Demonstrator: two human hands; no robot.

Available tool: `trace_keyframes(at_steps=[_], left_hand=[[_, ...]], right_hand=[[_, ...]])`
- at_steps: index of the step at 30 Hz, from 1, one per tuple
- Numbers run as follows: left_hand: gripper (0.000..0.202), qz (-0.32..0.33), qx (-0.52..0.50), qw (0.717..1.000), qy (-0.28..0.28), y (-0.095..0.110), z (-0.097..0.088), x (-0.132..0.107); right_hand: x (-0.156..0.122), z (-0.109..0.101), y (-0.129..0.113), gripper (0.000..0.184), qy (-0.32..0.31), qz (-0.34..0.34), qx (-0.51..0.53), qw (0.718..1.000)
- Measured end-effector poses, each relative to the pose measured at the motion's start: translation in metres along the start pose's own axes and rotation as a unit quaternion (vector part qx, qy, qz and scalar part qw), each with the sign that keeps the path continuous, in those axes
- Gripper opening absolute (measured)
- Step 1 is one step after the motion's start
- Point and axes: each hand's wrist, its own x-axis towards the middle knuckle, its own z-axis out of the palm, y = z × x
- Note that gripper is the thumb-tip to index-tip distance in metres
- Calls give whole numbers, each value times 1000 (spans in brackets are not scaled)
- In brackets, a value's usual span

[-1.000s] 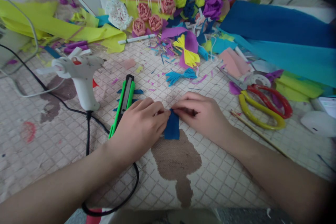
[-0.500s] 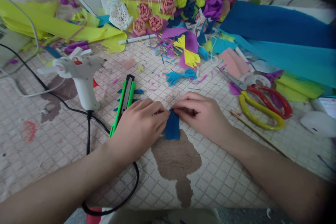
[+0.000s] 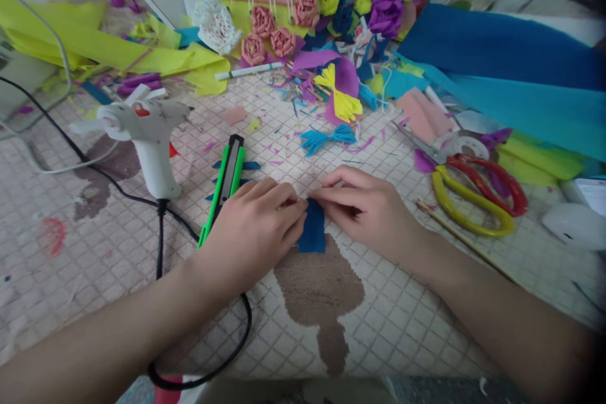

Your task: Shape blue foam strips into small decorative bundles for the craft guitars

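A small dark blue piece of crepe paper [image 3: 312,232] lies on the quilted cloth [image 3: 402,322] between both hands. My left hand [image 3: 250,233] rests on the cloth with its fingertips pinched on the paper's upper left edge. My right hand [image 3: 367,208] pinches the paper's top right edge, fingers curled together. A green utility knife [image 3: 226,183] lies just left of my left hand, partly under it.
A white glue gun [image 3: 146,136] stands at the left, its black cord [image 3: 160,246] running under my left arm. Yellow and red scissors [image 3: 473,192] and a thin wooden stick [image 3: 464,240] lie right. Paper flowers [image 3: 284,38], bows [image 3: 326,137] and coloured sheets [image 3: 502,69] crowd the back.
The view has shifted slightly. My right hand's fingers have straightened a little over the paper's top edge. The paper stays in place.
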Motion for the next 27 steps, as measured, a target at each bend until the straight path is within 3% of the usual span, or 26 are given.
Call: trace_keyframes(at_steps=[10,18,27], left_hand=[[24,4,-8,1000,0,0,0,1],[25,3,-14,1000,-16,-1,0,3],[25,6,-17,1000,-21,-1,-1,3]], right_hand=[[2,3,1,16,32,4,-27,999],[17,7,-3,4,73,138,22,987],[17,9,-1,7,52,144,12,988]])
